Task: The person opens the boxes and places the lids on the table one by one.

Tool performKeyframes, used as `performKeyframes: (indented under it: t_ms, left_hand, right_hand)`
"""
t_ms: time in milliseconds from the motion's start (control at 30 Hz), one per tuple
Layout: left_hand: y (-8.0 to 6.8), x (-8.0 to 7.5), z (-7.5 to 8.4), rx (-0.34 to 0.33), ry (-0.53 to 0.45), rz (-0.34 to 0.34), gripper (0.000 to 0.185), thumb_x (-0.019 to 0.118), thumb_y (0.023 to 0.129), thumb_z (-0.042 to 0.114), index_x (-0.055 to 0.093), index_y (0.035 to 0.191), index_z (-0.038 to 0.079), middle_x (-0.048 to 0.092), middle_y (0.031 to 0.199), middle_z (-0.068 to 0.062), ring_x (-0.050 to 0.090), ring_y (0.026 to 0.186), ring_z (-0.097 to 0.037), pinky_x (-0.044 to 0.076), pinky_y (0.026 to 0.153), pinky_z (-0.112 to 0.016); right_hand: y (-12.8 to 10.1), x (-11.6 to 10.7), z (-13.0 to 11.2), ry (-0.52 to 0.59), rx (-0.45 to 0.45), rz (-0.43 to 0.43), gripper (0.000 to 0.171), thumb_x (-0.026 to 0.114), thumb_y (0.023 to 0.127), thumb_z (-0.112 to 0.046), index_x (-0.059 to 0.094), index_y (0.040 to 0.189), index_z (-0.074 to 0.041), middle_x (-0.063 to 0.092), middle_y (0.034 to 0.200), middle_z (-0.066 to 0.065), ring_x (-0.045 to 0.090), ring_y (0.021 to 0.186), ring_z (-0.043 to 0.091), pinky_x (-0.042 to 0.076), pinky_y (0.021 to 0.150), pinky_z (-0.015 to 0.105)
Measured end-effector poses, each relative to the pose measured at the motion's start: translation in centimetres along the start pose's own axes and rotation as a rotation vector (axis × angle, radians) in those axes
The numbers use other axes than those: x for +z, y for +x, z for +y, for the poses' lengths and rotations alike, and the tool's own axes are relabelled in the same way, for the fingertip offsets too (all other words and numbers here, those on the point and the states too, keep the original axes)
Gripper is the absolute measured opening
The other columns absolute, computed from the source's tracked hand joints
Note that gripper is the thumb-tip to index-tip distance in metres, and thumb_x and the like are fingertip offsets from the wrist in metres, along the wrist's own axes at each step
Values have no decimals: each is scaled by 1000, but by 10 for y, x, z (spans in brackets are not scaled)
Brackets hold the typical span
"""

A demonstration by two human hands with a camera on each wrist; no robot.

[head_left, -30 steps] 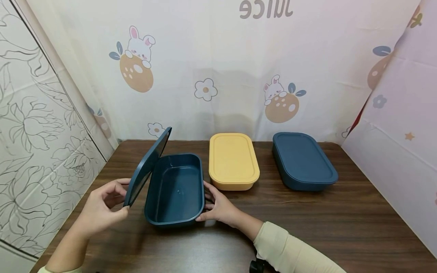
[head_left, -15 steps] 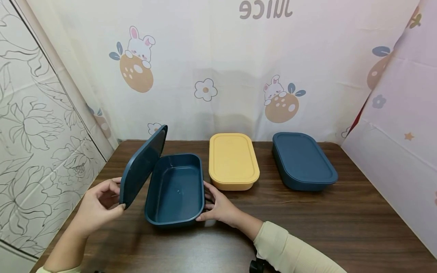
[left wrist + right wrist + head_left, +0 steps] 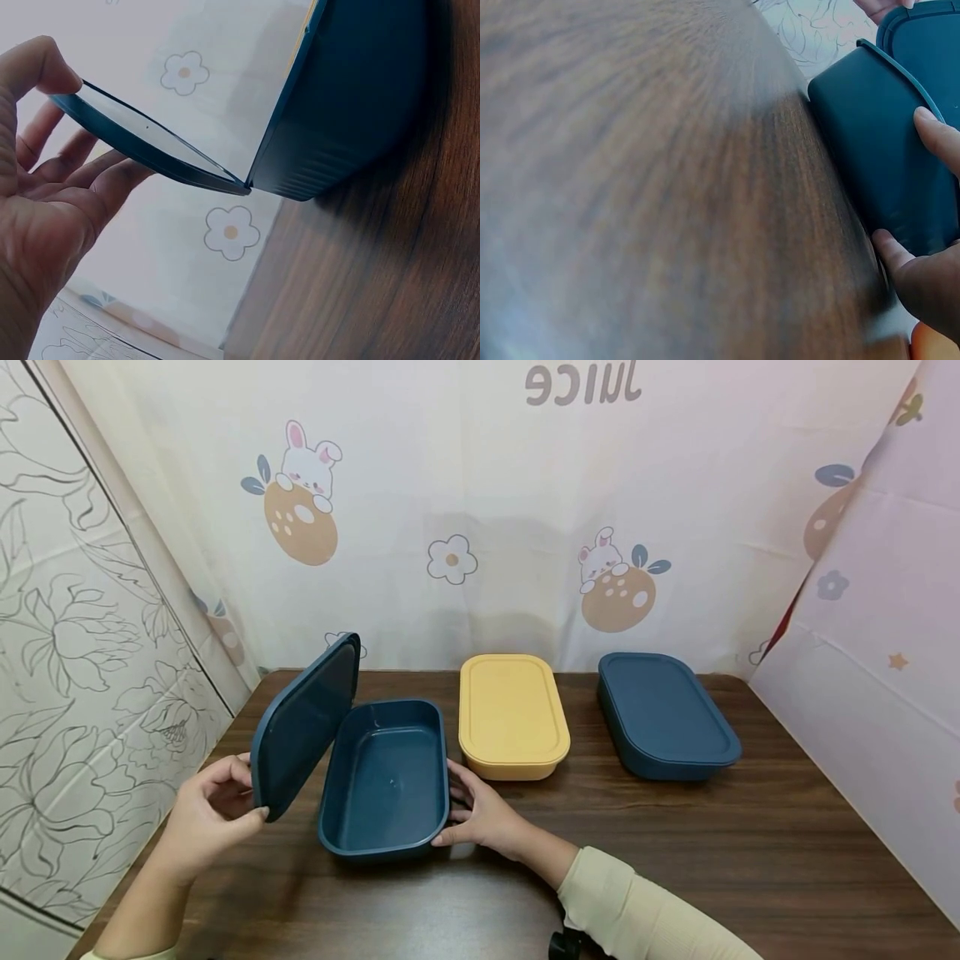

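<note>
An open dark blue box [image 3: 384, 774] sits on the brown wooden table [image 3: 675, 852]. My left hand [image 3: 217, 802] grips its dark blue lid [image 3: 303, 724] by the near end, thumb on the inner face, fingers behind; the lid is tilted up beside the box's left rim. In the left wrist view the lid [image 3: 142, 146] is pinched between thumb and fingers next to the box [image 3: 352, 97]. My right hand [image 3: 480, 814] holds the box's right wall, thumb at the near corner. The right wrist view shows the fingers [image 3: 937, 139] against the box [image 3: 885, 150].
A yellow lidded box [image 3: 512, 714] stands just right of the open one. Further right lies a second dark blue lidded box [image 3: 663, 712]. Patterned cloth walls enclose the table at the back [image 3: 487, 527] and right [image 3: 877, 668], and a floral panel [image 3: 82, 635] stands on the left.
My left hand has swung the lid outward and to the left, away from the box's rim, so more of its inner face shows. The right hand and box have stayed put.
</note>
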State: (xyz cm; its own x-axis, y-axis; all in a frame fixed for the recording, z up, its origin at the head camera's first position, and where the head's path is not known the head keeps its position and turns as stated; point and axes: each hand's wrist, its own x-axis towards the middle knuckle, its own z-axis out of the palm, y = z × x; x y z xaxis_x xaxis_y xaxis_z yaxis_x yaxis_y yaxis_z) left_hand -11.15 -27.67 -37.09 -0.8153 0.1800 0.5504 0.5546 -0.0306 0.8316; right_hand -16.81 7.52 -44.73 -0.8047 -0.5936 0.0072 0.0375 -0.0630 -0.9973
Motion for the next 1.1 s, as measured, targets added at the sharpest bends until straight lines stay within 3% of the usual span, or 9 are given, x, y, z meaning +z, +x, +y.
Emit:
performKeyframes:
  t_ms: [400,567,733,967,1033,1100]
  left_hand:
    - [-2,-3,-6,25,-117,38,43,45,63,-37,56,86,-3,62,87,-1,63,80,-7,55,68,-20]
    - [-2,-3,-9,73,-249,32,43,41,63,-40,55,87,-8,62,88,-7,65,80,-12,56,68,-22]
    - [-4,-6,-11,56,-277,33,47,38,64,-39,56,89,-3,64,89,-5,65,81,-11,56,69,-21]
    - [-4,-10,-18,114,-520,20,48,30,64,-41,55,93,-12,62,95,-13,65,88,-20,56,74,-26]
    - [-4,-11,-19,110,-526,38,48,29,64,-41,55,92,-12,61,95,-12,64,88,-19,56,75,-26]
    - [-5,-10,-18,87,-469,71,51,29,64,-39,57,91,-6,62,94,-9,64,87,-16,55,75,-24]
  right_hand:
    - [-2,0,0,34,15,4,105,77,74,14,15,156,-7,25,155,22,51,123,42,52,91,40]
    - [-2,0,-1,30,14,3,105,77,74,13,14,156,-7,26,155,22,50,124,41,51,92,40]
    - [-2,-1,-1,29,15,1,105,78,74,12,14,156,-6,26,155,22,48,126,41,51,93,39]
    - [-2,-1,-2,27,27,2,103,77,75,11,15,156,-7,25,155,22,49,126,41,50,94,40]
    - [-2,-1,-1,27,26,0,103,77,76,11,15,156,-7,25,155,22,48,126,40,50,94,40]
    - [-2,-1,-1,29,24,-3,103,78,76,10,14,156,-7,25,155,22,47,127,39,50,95,39]
